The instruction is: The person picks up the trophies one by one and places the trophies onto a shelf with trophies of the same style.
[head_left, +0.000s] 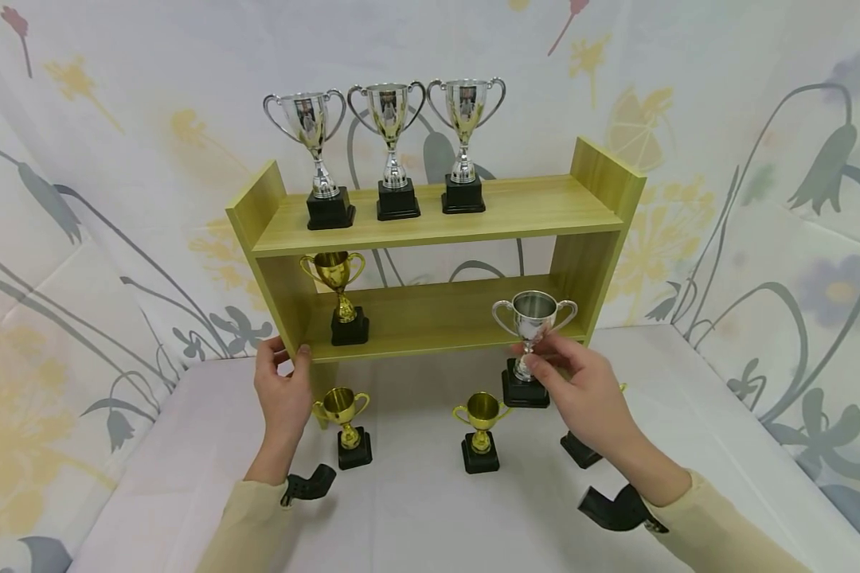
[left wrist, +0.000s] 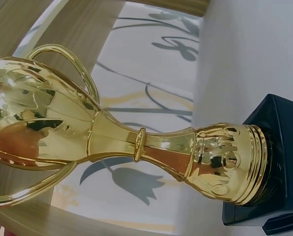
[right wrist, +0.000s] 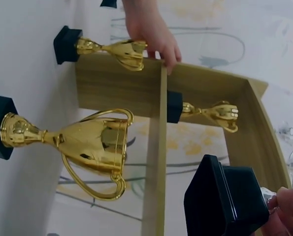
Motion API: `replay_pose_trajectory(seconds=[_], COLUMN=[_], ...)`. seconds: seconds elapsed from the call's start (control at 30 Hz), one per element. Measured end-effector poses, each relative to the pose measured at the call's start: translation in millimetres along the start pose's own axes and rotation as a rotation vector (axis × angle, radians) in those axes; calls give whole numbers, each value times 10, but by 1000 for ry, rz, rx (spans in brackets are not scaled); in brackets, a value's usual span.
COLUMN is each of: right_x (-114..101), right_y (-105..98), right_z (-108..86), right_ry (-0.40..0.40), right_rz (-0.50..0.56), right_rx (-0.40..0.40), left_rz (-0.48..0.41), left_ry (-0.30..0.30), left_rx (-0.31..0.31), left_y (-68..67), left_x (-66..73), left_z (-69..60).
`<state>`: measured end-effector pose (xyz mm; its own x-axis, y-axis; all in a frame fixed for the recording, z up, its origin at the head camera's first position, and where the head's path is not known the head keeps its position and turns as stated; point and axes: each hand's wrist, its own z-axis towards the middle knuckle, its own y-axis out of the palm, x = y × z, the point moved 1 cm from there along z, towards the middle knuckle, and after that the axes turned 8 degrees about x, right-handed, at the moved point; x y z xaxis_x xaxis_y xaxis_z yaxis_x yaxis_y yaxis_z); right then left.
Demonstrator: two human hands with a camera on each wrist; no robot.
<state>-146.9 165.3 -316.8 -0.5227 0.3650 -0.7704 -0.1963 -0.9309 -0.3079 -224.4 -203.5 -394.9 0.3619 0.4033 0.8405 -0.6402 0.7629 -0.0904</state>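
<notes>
In the head view my right hand (head_left: 591,398) pinches the stem of a silver trophy (head_left: 533,314), holding it upright in front of the middle shelf's right part. Its black base (right wrist: 225,199) looms large in the right wrist view, beside my fingertips (right wrist: 290,201). My left hand (head_left: 283,394) grips the lower left side of the wooden shelf unit (head_left: 430,342). A gold trophy (head_left: 334,274) stands on the middle shelf at the left. Three silver trophies, one of them at the right (head_left: 466,107), stand on the top shelf.
On the white table (head_left: 416,509) stand a gold trophy (head_left: 341,407) by my left hand, another gold trophy (head_left: 482,414) near the centre, and a third trophy (head_left: 580,450) partly hidden behind my right hand. A patterned cloth (head_left: 724,239) hangs behind.
</notes>
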Motion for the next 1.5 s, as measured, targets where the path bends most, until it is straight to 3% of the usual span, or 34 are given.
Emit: replay_pose_trajectory(seconds=[1.03,1.5], right_x=[-52,-121], right_y=[-331,-495], right_z=[189,305], right_ry=[-84,-56], right_rz=[-197,-226], right_rx=[23,43], left_rz=[9,-4], left_ry=[4,14], left_rx=[5,6], left_y=[-5,4], left_x=[2,-2], left_z=[-8,-8])
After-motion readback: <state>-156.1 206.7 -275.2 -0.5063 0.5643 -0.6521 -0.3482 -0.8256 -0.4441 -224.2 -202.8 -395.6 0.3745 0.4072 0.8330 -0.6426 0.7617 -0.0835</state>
